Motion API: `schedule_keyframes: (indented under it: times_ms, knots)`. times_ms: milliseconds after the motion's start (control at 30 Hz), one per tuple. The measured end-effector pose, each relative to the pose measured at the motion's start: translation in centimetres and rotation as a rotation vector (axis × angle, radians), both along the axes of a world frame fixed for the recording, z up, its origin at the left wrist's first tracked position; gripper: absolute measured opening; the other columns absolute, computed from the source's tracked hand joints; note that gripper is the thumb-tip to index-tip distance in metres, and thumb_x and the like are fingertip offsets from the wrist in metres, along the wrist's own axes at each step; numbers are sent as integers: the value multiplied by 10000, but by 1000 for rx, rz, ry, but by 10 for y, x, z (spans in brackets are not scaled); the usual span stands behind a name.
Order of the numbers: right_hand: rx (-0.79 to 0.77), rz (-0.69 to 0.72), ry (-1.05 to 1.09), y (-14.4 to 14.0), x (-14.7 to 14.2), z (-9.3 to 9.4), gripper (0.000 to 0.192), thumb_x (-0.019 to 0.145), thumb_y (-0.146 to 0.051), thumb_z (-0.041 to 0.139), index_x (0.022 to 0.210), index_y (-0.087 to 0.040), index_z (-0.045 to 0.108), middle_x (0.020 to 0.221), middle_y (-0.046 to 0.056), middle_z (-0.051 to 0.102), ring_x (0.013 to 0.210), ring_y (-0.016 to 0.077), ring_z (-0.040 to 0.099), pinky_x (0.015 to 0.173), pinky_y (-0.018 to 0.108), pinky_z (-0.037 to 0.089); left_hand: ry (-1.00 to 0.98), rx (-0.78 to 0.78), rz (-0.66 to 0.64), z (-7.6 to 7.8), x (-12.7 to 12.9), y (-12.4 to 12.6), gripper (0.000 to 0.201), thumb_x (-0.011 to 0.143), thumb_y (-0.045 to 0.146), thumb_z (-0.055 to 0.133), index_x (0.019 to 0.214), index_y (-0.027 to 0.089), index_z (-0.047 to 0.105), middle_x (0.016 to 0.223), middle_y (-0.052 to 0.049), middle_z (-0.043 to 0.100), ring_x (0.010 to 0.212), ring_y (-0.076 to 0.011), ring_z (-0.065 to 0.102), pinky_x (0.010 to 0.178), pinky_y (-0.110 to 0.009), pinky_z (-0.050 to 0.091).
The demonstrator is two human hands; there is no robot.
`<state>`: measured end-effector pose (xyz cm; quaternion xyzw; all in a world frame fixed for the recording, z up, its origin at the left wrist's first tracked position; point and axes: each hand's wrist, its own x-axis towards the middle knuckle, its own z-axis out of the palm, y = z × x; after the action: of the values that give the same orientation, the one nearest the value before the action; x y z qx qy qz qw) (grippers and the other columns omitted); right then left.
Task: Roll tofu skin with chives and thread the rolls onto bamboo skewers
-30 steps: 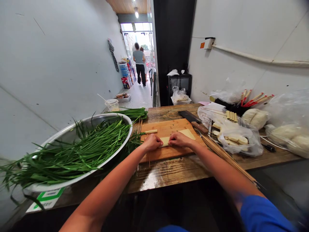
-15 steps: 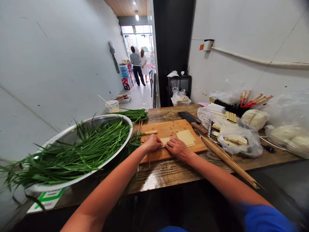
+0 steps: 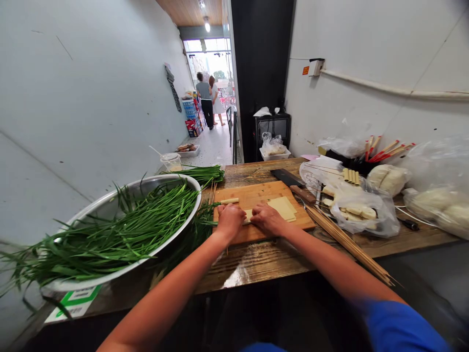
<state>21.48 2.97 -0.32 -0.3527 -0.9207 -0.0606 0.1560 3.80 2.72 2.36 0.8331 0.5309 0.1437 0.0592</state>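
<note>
Tofu-skin sheet (image 3: 248,215): pale yellow, lying on the near half of the wooden cutting board (image 3: 256,195), largely covered by both hands. Left hand (image 3: 230,218): fingers curled down over the sheet's left end, pressing on it. Right hand (image 3: 268,218): fingers curled over the sheet's right end, likewise closed on it; the two hands sit close together. Stack of flat tofu-skin sheets (image 3: 283,208): on the same board, just beyond and right of the right hand. Finished roll on a skewer (image 3: 227,201): at the board's left edge. Cleaver (image 3: 291,182): dark blade, wooden handle, at the board's far right corner. Bamboo skewers (image 3: 346,239): bundle laid slantwise on the wooden table (image 3: 256,264), right of the board. Metal basin (image 3: 110,205): left of the board, heaped with garlic chives (image 3: 110,230). Plastic bags of tofu pieces (image 3: 357,205): right side of the table.
</note>
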Motion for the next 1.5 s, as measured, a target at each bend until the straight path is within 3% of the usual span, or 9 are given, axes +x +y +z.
schedule_keyframes:
  times_ms: [167,300,500,700,900,1067,1233,1367,1500]
  knots:
    - [-33,14,3,2,-1,2,243,843,-221,524,652,-169,666,780,46,620,749,150,470,685,274,311,36,152,-216,-21,-10,-9,231,836,214,534,645,171,657,719,-49,643,826,-196,499,739,-341,312]
    - [-43,24,35,5,-1,-1,239,842,-228,537,653,-173,674,769,44,620,742,146,472,688,273,315,37,208,-267,-32,-15,-5,217,848,231,539,672,183,656,712,-36,645,809,-182,498,725,-340,290]
    - [-39,22,111,6,4,-11,196,855,-250,540,744,-180,686,801,41,612,757,138,483,700,263,322,115,136,-266,-13,-12,-2,277,867,223,487,659,182,664,697,-39,662,778,-180,507,725,-355,246]
    - [36,44,-24,3,4,-1,264,878,-236,484,685,-171,652,751,45,591,728,149,464,671,274,311,147,43,-229,3,-8,0,288,840,180,467,671,194,700,727,-48,678,823,-199,524,770,-368,221]
    - [173,-3,-41,-2,2,-6,175,875,-244,482,881,-167,639,851,70,574,809,181,460,738,310,313,109,-20,-188,1,-8,6,253,801,180,494,671,194,710,722,-46,688,820,-196,538,769,-355,207]
    - [194,53,-124,0,-1,-11,214,896,-198,427,860,-145,630,809,73,576,824,193,464,759,334,306,107,-39,-193,4,-9,8,249,793,180,501,645,187,701,724,-48,693,802,-189,544,760,-348,207]
    - [106,71,-175,2,-4,-4,205,888,-203,444,867,-125,633,835,89,584,842,192,469,754,329,307,176,51,-197,1,-7,-3,236,826,232,512,677,187,689,711,-61,669,814,-211,543,774,-371,225]
    - [58,66,-169,4,-4,-2,227,892,-230,443,850,-132,643,829,81,586,841,193,470,745,324,304,191,215,-166,-11,-4,-15,167,853,233,507,789,182,653,741,-53,633,852,-216,519,878,-423,210]
    - [39,49,-141,3,-2,0,209,877,-243,474,832,-151,656,831,75,591,852,194,465,729,319,302,184,297,-211,-24,-4,-16,213,879,195,463,734,186,619,761,-37,609,860,-201,484,905,-436,197]
